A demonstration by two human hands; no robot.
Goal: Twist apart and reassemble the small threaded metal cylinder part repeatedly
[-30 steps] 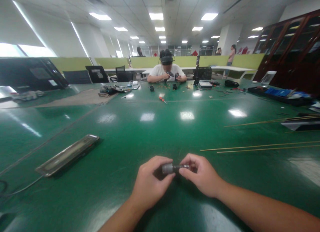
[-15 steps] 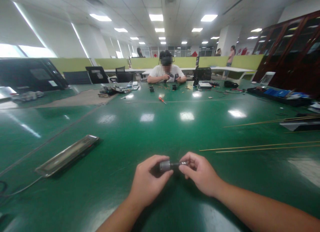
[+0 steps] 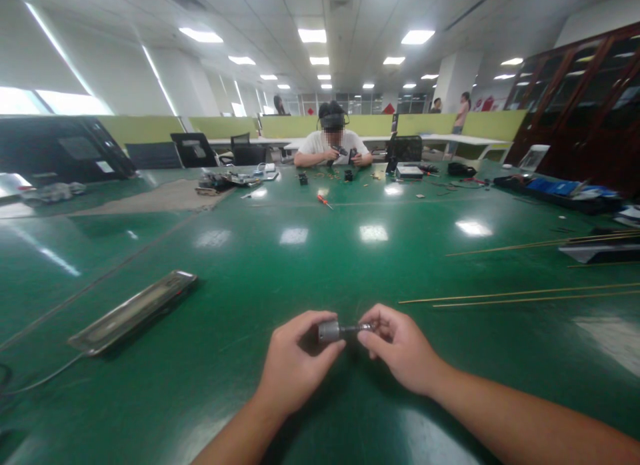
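Note:
A grey metal cylinder with a thin dark shaft lies level between my hands, above the green tabletop. My left hand grips the thick cylinder end between thumb and fingers. At the other side, my right hand pinches the shaft's shiny, ridged tip, its fingers curled in. The tip is partly hidden by those fingers, and the exact kind of this part cannot be made out.
A long flat metal-framed case with a cable lies at left. Thin brass-coloured rods extend in from the right. Farther off are an orange screwdriver, a black tray of blue items, and a co-worker handling dark parts.
My hands and the held part stay almost in place. The grey cylinder shows a slight shift or turn between my fingers.

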